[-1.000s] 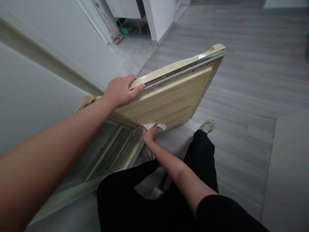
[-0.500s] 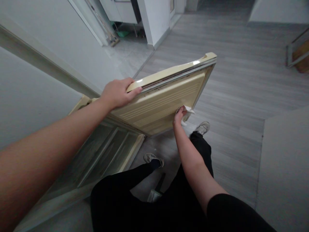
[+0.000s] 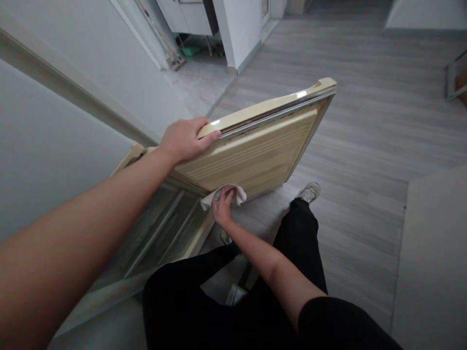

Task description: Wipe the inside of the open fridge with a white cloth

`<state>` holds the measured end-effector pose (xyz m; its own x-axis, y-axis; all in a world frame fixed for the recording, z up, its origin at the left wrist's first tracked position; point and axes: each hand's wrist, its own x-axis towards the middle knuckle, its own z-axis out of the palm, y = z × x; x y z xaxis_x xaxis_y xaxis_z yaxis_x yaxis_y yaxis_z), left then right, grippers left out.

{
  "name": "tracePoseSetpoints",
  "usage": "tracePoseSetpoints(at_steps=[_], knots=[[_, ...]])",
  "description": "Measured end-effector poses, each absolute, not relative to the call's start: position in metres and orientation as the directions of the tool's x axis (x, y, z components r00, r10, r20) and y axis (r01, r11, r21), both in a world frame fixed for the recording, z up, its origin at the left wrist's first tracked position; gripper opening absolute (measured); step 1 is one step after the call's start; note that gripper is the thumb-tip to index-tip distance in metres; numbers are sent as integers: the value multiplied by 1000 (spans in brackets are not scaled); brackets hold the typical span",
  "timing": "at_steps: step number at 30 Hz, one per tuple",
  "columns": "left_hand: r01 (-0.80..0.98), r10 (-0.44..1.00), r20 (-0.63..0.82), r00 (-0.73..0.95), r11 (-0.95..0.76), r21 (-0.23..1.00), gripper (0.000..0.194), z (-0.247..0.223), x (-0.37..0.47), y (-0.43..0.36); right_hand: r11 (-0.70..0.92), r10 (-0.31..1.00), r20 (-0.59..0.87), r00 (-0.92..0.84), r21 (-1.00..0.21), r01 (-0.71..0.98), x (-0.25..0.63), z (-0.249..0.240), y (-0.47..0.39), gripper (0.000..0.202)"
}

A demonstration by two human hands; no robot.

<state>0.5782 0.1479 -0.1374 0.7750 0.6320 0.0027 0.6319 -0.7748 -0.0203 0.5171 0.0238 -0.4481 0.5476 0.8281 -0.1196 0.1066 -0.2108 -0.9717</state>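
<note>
This looks like the inside of a home. The main floor (image 3: pixel 365 146) is grey and wood-look, laid in planks, and it meets a paler, tile-like floor (image 3: pixel 209 80) along a straight edge. Plain white walls (image 3: pixel 242 29) border it, 1 of them with a grey baseboard (image 3: pixel 250 57) along its foot. In the adjoining area a white cabinet (image 3: pixel 184 17) stands on thin legs, a green object (image 3: pixel 190 50) sits beneath it, and a long-handled mop or broom (image 3: pixel 176 61) stands nearby. Closer in, a cream door (image 3: pixel 255 146) with a ribbed inner face stands open on an appliance (image 3: pixel 199 237) that resembles a household refrigerator.
</note>
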Motion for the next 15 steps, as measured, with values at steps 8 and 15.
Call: tracePoseSetpoints(at_steps=[8, 15], knots=[[653, 653, 25, 757, -757, 11, 66, -141, 581, 152, -310, 600, 84, 796, -892, 328, 674, -430, 21, 90], [638, 638, 5, 770, -770, 19, 69, -140, 579, 150, -316, 358, 135, 924, -913, 256, 757, -402, 14, 77]])
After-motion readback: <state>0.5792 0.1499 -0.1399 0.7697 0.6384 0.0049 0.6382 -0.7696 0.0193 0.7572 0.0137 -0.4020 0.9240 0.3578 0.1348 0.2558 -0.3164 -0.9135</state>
